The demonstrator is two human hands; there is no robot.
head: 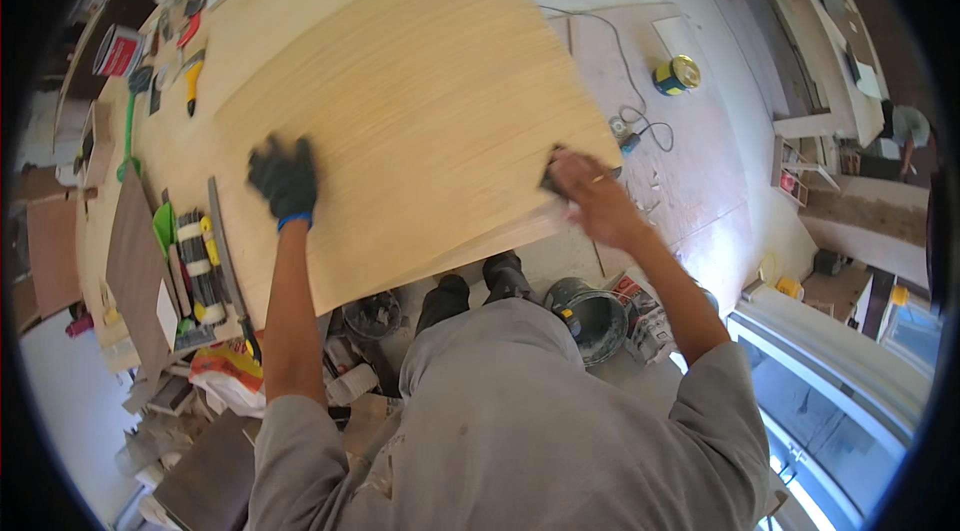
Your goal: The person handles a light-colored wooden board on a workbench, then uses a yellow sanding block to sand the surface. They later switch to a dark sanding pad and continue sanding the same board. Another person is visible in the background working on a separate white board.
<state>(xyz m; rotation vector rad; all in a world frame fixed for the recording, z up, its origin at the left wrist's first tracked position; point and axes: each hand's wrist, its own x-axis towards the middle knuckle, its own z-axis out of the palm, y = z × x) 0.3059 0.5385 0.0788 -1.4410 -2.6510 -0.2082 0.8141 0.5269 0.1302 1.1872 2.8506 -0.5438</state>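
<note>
A pale wood-grained panel (pixel 420 96) lies across the worktable in front of me, its near edge close to my legs. My left hand (pixel 287 175), in a dark glove with a blue cuff, is over the panel's left part, fingers spread and holding nothing. Motion blur hides whether it presses on the surface. Bare except for a ring, my right hand (pixel 596 193) grips a dark block (pixel 551 184), which looks like a sanding block, at the panel's right edge. The fingers cover most of the block.
Left on the table are a yellow-handled putty knife (pixel 192 87), a long flat blade (pixel 225 253) and a green scraper (pixel 163 227). A bucket (pixel 600 321) stands by my feet. Rightward on the floor are a corded power tool (pixel 630 143) and a can (pixel 676 75). Another person (pixel 909 130) is far right.
</note>
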